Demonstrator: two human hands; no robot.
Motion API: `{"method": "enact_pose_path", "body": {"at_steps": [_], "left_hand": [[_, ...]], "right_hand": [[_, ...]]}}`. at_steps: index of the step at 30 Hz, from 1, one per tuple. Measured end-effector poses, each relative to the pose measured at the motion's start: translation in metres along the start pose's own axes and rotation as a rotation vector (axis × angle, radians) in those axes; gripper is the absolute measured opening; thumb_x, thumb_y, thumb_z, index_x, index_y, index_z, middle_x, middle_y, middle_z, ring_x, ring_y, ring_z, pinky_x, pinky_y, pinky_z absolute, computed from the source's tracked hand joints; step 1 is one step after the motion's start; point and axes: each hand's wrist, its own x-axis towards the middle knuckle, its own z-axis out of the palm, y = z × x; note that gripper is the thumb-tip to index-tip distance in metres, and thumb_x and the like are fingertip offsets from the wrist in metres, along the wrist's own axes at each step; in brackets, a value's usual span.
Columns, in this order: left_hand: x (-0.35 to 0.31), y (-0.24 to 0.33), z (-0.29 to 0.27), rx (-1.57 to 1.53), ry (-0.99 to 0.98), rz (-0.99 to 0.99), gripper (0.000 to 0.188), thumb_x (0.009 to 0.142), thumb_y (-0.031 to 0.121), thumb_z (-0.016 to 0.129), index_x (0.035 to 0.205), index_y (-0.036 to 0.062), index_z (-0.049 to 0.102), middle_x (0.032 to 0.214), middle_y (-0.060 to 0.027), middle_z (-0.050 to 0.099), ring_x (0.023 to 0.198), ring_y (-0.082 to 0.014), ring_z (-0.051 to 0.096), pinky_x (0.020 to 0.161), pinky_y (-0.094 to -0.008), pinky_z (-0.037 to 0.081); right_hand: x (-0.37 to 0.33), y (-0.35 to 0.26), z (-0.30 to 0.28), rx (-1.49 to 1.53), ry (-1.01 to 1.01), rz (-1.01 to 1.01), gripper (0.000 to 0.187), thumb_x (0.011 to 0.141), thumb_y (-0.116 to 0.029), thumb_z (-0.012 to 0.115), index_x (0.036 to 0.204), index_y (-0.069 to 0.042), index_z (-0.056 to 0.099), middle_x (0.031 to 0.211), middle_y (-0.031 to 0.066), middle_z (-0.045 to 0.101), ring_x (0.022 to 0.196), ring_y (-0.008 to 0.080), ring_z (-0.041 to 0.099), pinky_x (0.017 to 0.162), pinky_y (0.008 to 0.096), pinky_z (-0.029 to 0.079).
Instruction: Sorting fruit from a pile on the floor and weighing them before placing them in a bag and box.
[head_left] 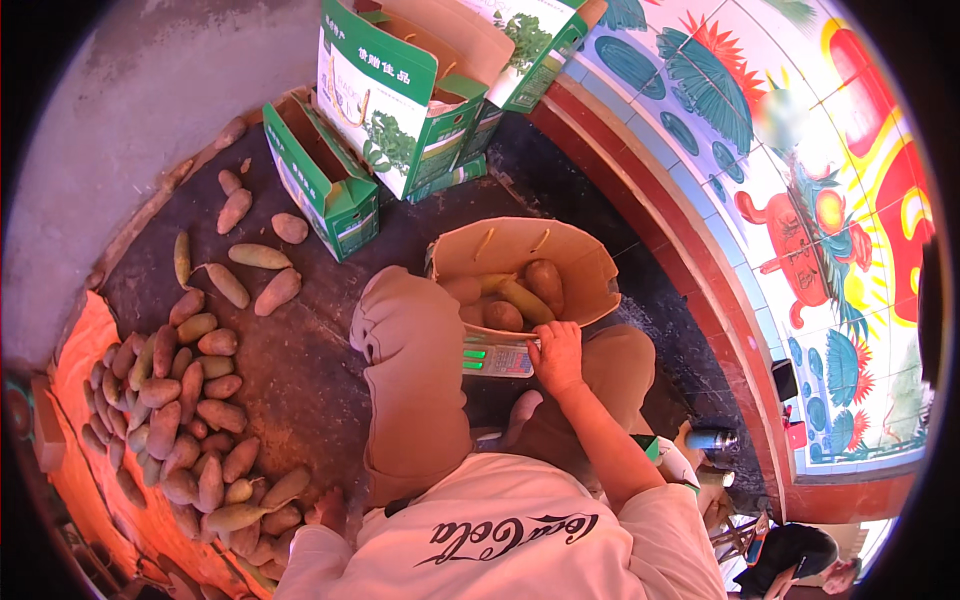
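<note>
An open cardboard box [585, 262] holds several long root vegetables [545, 280], some reddish-brown and some greenish. It rests on a digital scale [512, 362] with a lit green display, between my knees. My right hand [557, 352] is at the box's near rim, just above the scale's keypad, its fingers bent and closed on the edge. Down at the left, my left hand [330, 507] hangs low beside the pile of root vegetables [190, 410]. Its fingers are too small and shadowed to make out.
Several loose root vegetables [258, 256] lie on the dark floor beyond the pile. Green and white cartons [400, 100] stand at the back, with a smaller open carton [335, 190] beside them. An orange sheet [85, 450] edges the pile. A painted tile wall [690, 190] rises at right, near a flask [710, 438].
</note>
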Motion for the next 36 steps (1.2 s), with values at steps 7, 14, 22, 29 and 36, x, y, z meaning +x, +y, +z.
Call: {"method": "enact_pose_path", "body": {"at_steps": [7,14,22,29,36], "left_hand": [[0.016,-0.002,-0.067,-0.211,0.022,-0.081,0.047,0.076,0.033,0.064,0.116,0.0110,0.052,0.118,-0.0146,0.055,0.108,-0.0310,0.055,0.088,-0.0396,0.047],[0.035,-0.003,-0.105,-0.694,0.369,0.029,0.052,0.068,0.027,0.074,0.109,0.0037,0.052,0.114,-0.0193,0.055,0.105,-0.0382,0.053,0.088,-0.0419,0.044],[-0.011,0.017,-0.244,-1.000,1.076,0.243,0.051,0.067,0.014,0.074,0.108,0.0009,0.047,0.102,-0.0177,0.051,0.095,-0.0339,0.050,0.085,-0.0404,0.042],[-0.144,0.051,-0.428,-1.360,1.295,0.758,0.051,0.078,-0.002,0.063,0.123,0.0002,0.039,0.119,-0.0116,0.046,0.110,-0.0203,0.047,0.092,-0.0309,0.040],[-0.234,0.160,-0.511,-1.102,1.118,1.008,0.051,0.075,0.003,0.067,0.121,0.0020,0.043,0.113,-0.0104,0.050,0.101,-0.0180,0.053,0.086,-0.0301,0.044]], "right_hand": [[-0.002,0.002,-0.001,-0.012,0.007,0.029,0.024,0.068,-0.018,0.068,0.086,-0.008,0.057,0.085,0.0094,0.054,0.088,0.0273,0.050,0.086,0.0416,0.035],[-0.003,0.001,-0.003,0.004,0.001,0.036,0.023,0.068,-0.017,0.068,0.085,-0.007,0.056,0.083,0.0100,0.054,0.086,0.0285,0.050,0.083,0.0413,0.036],[-0.008,0.003,0.003,0.018,0.049,0.050,0.024,0.067,-0.019,0.069,0.082,-0.007,0.056,0.082,0.0103,0.053,0.086,0.0283,0.050,0.085,0.0418,0.035],[-0.005,0.003,0.000,0.031,0.049,0.071,0.021,0.067,-0.019,0.068,0.080,-0.007,0.057,0.081,0.0101,0.053,0.086,0.0271,0.050,0.087,0.0412,0.034],[-0.007,0.008,0.002,0.073,0.043,0.059,0.019,0.069,-0.019,0.067,0.079,-0.007,0.056,0.081,0.0097,0.054,0.086,0.0261,0.050,0.087,0.0407,0.034]]}}
